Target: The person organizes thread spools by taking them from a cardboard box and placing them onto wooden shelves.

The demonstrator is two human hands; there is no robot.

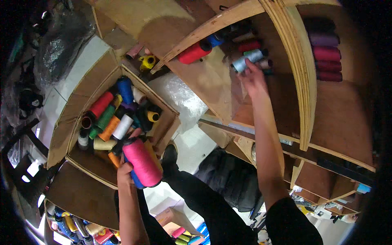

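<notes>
My left hand [125,173] grips a large pink thread spool [143,163], with a blue spool [137,180] pressed against its underside. Part of another, orange-yellow spool [152,154] shows behind the pink one; whether my hand holds it too is hidden. On the shelf at the upper right, my right hand [254,77] has its fingers on a light blue thread spool [247,61], which lies tilted over other spools. Below my left hand's load stands an open cardboard box [69,134] of mixed spools, among them a red [100,105], a green [102,121] and a white one [123,127].
A curved wooden divider [300,77] splits the shelf; purple and dark red spools [326,53] line its right side. A red spool [195,52] lies left of my right hand. More spools fill a container [77,226] at the lower left. Clear plastic [181,96] lies beside the box.
</notes>
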